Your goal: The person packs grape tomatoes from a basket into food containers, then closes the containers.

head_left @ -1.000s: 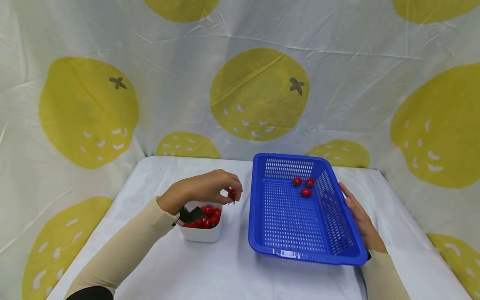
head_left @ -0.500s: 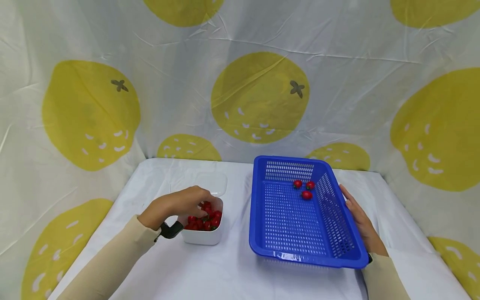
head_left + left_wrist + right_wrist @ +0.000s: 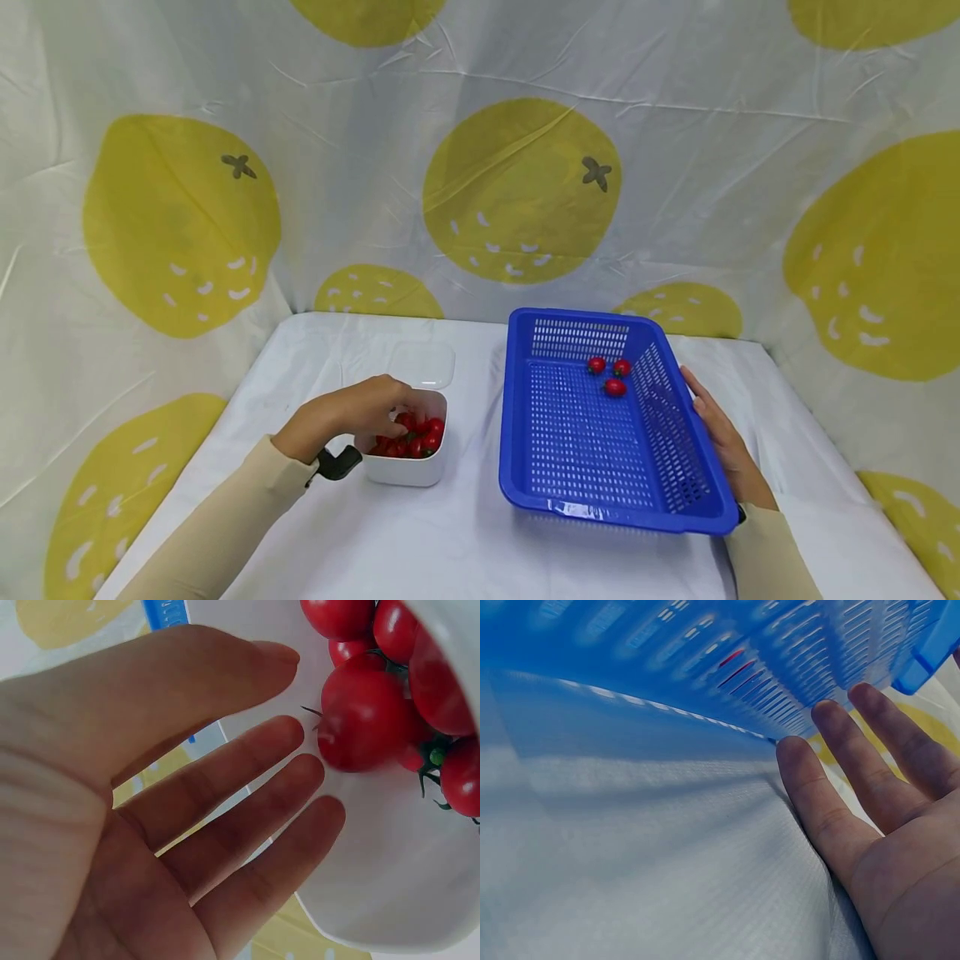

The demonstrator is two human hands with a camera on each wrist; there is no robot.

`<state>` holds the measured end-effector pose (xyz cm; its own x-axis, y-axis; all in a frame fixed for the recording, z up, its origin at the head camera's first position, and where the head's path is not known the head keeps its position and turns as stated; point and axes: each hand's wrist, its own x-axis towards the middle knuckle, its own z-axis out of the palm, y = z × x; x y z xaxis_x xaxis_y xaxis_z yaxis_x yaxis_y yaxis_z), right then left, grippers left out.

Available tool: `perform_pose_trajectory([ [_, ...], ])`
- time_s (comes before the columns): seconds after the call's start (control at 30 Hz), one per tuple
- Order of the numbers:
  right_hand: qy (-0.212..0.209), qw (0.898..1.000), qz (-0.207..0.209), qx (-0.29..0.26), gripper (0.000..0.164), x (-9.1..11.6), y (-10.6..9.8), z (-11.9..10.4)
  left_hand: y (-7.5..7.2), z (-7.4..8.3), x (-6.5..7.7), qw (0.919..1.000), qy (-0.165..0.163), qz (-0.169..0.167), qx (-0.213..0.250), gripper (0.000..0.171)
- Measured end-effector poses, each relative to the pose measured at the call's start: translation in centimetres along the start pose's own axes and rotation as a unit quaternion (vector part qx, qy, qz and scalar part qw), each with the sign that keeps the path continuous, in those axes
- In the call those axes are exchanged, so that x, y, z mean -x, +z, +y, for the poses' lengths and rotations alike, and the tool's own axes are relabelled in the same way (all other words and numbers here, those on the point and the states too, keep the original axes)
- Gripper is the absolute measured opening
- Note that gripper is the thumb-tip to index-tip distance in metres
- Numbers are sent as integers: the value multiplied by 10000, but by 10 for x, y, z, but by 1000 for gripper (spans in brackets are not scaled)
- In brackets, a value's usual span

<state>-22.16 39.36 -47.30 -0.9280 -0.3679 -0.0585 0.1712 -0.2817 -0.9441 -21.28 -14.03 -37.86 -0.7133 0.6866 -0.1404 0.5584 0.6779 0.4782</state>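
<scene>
A white box (image 3: pixel 406 472) holds several red cherry tomatoes (image 3: pixel 370 712) with green stems. My left hand (image 3: pixel 369 408) reaches into it from the left. In the left wrist view its fingers (image 3: pixel 251 814) are fairly straight, thumb apart, with nothing between them. The fingertips are right beside the tomatoes. At the right, a blue perforated basket (image 3: pixel 509 417) holds three cherry tomatoes (image 3: pixel 615 387) toward its far right corner. My right hand (image 3: pixel 727 442) rests along the basket's right side. Its fingers (image 3: pixel 825 799) extend straight beneath the rim in the right wrist view.
A clear lid (image 3: pixel 422 364) lies flat behind the white box. White cloth (image 3: pixel 337 533) covers the table, and a lemon-print curtain (image 3: pixel 360 167) hangs behind and at both sides. A gap of table separates the box from the basket.
A second ago my left hand pinched a cherry tomato right of the box. It has moved back left and down into the box, fingers now apart. My right hand and the basket have stayed put.
</scene>
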Motion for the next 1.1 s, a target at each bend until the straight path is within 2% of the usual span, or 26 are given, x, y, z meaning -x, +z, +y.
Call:
perform_pose_trajectory([
  [0.37, 68, 9999, -18, -73, 52, -1, -2, 1, -1, 3, -4, 9997, -135, 29, -198, 14],
  [0.67, -63, 9999, -67, 70, 52, 0, -1, 0, -11, 10, -13, 9991, 303, 149, -268, 20],
  [0.77, -98, 9999, -110, 70, 53, 0, 0, -1, -16, 13, -17, 9985, 336, 195, -387, 20],
  [0.97, -35, 10000, -33, 28, 53, 0, 0, -1, -26, 24, -27, 9963, 469, 288, -668, 20],
  [1.1, -11, 9999, 74, 129, 53, 0, 0, 0, -34, 35, -39, 9941, 642, 239, -842, 24],
])
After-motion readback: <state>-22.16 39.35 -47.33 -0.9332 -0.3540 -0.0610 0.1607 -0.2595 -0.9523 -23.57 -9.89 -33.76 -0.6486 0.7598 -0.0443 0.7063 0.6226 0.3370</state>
